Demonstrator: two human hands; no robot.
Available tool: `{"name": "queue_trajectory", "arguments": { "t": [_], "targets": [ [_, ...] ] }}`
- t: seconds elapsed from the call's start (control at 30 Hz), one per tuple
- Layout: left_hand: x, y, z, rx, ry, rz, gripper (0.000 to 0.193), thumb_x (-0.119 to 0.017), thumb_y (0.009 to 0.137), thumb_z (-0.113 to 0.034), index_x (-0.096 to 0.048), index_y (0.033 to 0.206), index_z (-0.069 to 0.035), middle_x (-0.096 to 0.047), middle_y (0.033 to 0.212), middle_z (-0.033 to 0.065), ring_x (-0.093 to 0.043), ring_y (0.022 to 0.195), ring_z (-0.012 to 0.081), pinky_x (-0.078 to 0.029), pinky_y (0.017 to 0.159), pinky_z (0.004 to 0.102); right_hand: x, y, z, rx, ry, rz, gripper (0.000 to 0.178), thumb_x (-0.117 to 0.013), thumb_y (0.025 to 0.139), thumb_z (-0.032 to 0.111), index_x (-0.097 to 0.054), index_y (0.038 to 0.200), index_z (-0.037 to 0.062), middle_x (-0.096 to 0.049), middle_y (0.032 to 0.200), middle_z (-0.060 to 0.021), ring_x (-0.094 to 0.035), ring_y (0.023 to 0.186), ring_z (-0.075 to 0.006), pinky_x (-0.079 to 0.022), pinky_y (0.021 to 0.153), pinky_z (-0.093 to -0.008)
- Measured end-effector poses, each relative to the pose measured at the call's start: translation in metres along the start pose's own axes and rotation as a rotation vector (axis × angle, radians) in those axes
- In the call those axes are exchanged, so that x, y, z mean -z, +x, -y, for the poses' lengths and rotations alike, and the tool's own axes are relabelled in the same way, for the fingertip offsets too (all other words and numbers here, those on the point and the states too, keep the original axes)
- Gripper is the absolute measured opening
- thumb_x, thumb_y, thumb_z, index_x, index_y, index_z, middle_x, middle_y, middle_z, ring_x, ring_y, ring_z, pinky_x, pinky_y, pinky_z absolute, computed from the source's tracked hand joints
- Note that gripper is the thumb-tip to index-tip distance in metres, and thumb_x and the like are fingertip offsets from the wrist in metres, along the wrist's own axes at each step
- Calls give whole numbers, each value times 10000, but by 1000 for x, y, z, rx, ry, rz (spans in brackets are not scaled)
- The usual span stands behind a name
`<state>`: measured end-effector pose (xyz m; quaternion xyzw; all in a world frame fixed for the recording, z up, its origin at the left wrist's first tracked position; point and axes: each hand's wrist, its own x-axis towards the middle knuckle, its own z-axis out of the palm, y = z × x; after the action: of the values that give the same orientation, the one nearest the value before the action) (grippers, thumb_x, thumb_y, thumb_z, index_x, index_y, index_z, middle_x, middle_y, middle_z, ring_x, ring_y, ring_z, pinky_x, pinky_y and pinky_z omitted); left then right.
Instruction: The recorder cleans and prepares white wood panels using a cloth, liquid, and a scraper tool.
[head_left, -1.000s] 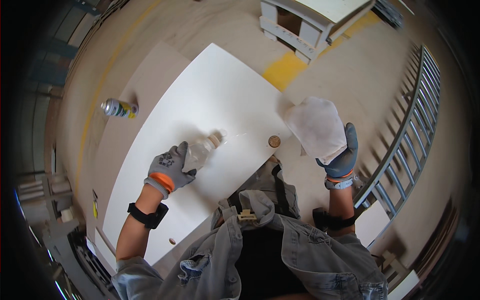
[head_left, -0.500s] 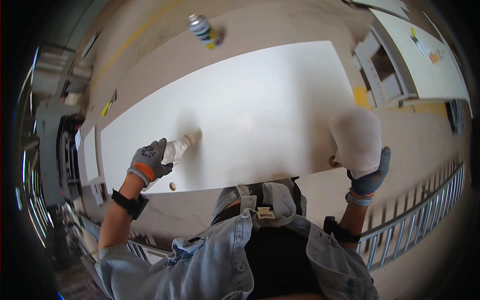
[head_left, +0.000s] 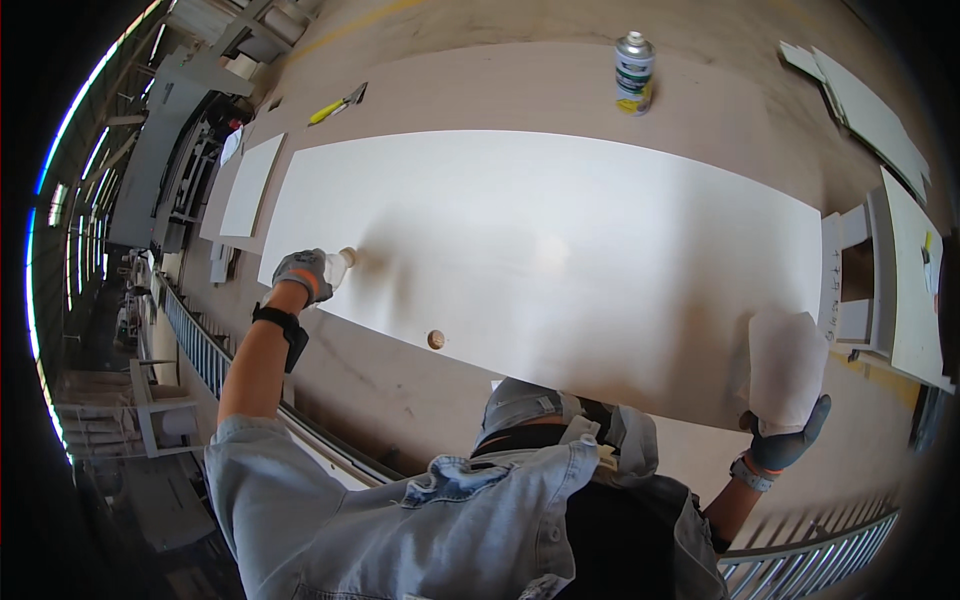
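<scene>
A long white panel (head_left: 480, 220) lies flat before me, with a round hole (head_left: 436, 340) close to its near edge. My left hand (head_left: 303, 272), in a grey glove with an orange cuff, is closed round a pale bottle (head_left: 338, 268) at the panel's left end. The bottle's beige tip points right, and the hand hides most of its body. At the near right corner, my gloved right hand (head_left: 788, 446) is closed on a white cloth (head_left: 788, 372), which hangs over its fingers and covers part of the panel.
A spray can (head_left: 634, 74) stands beyond the panel. Yellow-handled pliers (head_left: 338, 104) lie at the far left, near a smaller white board (head_left: 253, 187). Cabinet parts (head_left: 880, 270) stand at the right. Metal railings (head_left: 820, 560) run along the near side.
The view has turned, so the panel and spray can sit differently in it. My left hand and the bottle have moved left, away from the hole. The cloth stays in my right hand.
</scene>
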<state>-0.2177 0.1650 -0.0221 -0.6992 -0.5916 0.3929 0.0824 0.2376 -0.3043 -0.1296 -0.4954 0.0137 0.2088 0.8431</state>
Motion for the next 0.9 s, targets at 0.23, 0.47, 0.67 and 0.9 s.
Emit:
{"name": "queue_trajectory", "arguments": {
  "t": [0.23,0.47,0.67,0.9],
  "targets": [
    [-123,99,93,590,-812,-373,757,-757,607,-431,-564,1186,16,-652,1044,220,-628,998,335,-490,874,385,-28,-17,-4,8,63,-106,480,-357,989,334,-458,1272,-40,-569,1155,-153,-591,935,-221,-513,745,-335],
    [-73,130,43,-272,-2121,-705,382,-633,760,20,-504,1111,-57,-568,1043,31,-543,978,161,-427,902,331,-33,-18,-17,40,82,6,520,-468,940,320,-390,1363,27,-458,1365,-143,-502,1198,-283,-429,993,-452],
    [77,93,-83,-892,-2021,-484,584,-604,829,-40,-363,1360,-18,-490,1306,102,-475,1206,226,-378,1016,358,-87,-31,-7,-89,490,47,539,-467,930,373,-417,1334,20,-485,1336,-148,-480,1217,-303,-386,1024,-455],
    [165,166,-252,-1139,-1745,-551,675,-730,769,-38,-374,1341,-4,-480,1313,111,-469,1182,198,-372,1019,323,-58,-95,-8,93,589,-122,572,-491,910,391,-399,1348,36,-465,1357,-134,-467,1230,-306,-368,1036,-464]
  ]
}}
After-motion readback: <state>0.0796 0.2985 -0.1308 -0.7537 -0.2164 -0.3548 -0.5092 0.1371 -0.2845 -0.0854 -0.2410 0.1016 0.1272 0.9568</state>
